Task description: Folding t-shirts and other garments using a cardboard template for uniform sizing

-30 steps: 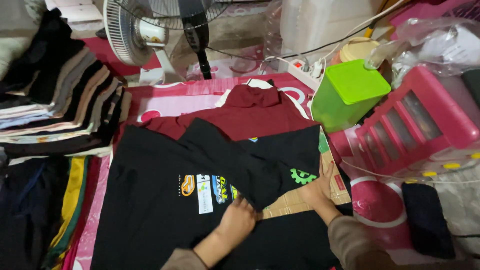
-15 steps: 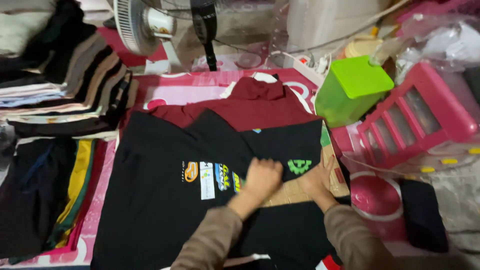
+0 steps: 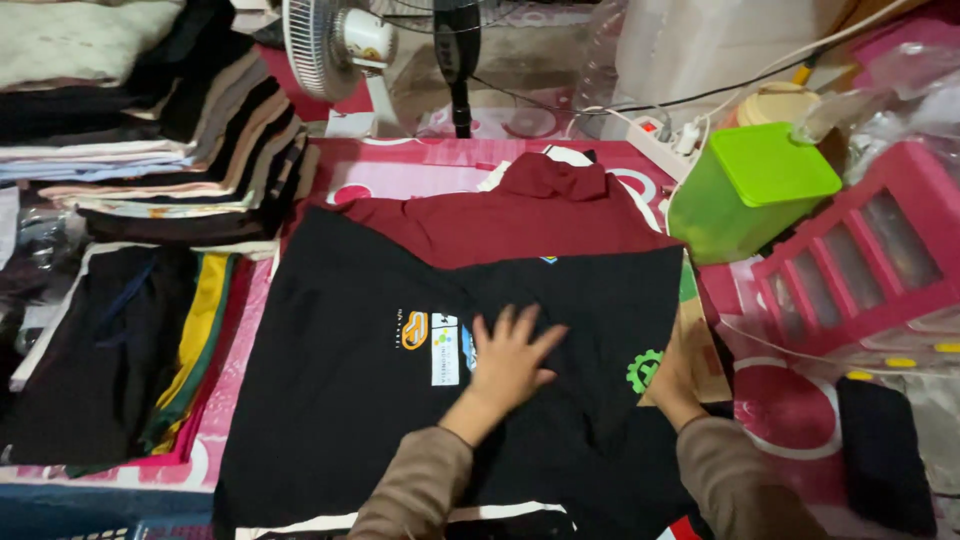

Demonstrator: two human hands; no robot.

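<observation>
On the floor mat (image 3: 400, 175), seen from the head camera, a black shirt (image 3: 340, 400) lies spread flat, and the left hand (image 3: 510, 360) presses down on its middle, fingers spread wide and flat on the cloth, just beside the small printed patches on the chest. Over at the shirt's right edge, the right hand (image 3: 668, 385) grips the folded-over side near a green gear print, thumb and fingers tucked under the fabric, so how far they are curled I cannot tell. A sheet of brown cardboard (image 3: 700, 350) peeks out beneath that edge. Underneath and above the black shirt sits a dark red shirt (image 3: 520, 215), collar pointing away. To the left, a tall stack of folded clothes (image 3: 170, 150) stands near a second, lower pile. Up top there's a standing fan (image 3: 345, 45), to the right a green box (image 3: 750, 190) and a pink plastic crate (image 3: 850, 265).
</observation>
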